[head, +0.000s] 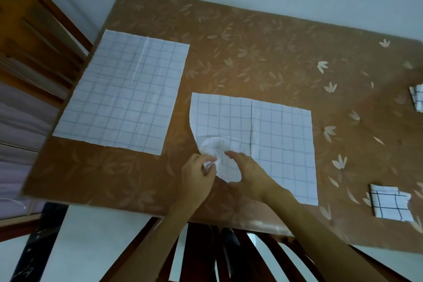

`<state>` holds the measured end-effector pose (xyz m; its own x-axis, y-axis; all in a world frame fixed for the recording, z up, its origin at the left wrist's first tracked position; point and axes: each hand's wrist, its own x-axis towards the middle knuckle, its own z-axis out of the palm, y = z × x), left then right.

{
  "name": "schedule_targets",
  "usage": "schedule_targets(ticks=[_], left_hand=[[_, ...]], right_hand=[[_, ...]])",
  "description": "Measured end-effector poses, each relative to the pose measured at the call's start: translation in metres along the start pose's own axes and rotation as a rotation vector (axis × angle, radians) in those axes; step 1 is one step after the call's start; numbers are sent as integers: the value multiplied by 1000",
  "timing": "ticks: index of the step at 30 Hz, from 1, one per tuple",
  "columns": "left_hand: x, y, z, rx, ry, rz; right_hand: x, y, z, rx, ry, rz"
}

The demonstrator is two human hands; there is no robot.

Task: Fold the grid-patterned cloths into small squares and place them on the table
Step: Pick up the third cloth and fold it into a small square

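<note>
A white cloth with a blue grid (274, 135) lies spread in the middle of the brown leaf-patterned table (251, 52). Its near left corner is bunched and lifted. My left hand (198, 171) pinches that bunched corner. My right hand (249, 171) rests on the cloth right beside it, fingers curled over the fabric. A second grid cloth (123, 94) lies flat at the table's left side. A cloth folded into a small square (390, 205), with darker grid lines, sits near the right front edge. Another folded cloth (417, 99) shows partly at the right border.
A wooden chair (39, 36) stands at the table's left end. Another chair's dark slatted back (217, 256) is right below my arms at the near edge. A pale wall runs behind the table.
</note>
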<state>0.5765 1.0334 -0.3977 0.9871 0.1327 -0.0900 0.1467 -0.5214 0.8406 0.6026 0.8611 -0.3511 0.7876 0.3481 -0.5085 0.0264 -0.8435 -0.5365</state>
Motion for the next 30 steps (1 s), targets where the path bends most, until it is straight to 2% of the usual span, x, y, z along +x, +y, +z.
schedule_targets(ticks=[2,5,9,11,13,15,17,21,26,30], left_hand=[[-1,22,-5,-113,22,10],[-6,58,-15,-318,-29,-45],[-13,77,-24,-390,-21,-23],[-15,76,-28,-315,50,10],[-14,73,-32,-117,119,66],[-11,75,-37,59,106,105],[-4,83,-42,135,56,147],[15,110,-57,195,12,228],[25,150,-88,218,-104,169],[18,175,-116,11,-88,51]], right_hand=[[1,-5,-1,40,16,-104],[0,-11,0,106,119,-239],[-7,-13,-13,175,302,-246],[-17,-11,-27,200,349,-244],[-32,-7,-42,238,374,-278],[-50,1,-58,290,358,-334],[-66,8,-76,323,314,-381],[-92,21,-116,354,335,-425],[-123,23,-172,534,505,-458],[-147,13,-210,668,614,-576]])
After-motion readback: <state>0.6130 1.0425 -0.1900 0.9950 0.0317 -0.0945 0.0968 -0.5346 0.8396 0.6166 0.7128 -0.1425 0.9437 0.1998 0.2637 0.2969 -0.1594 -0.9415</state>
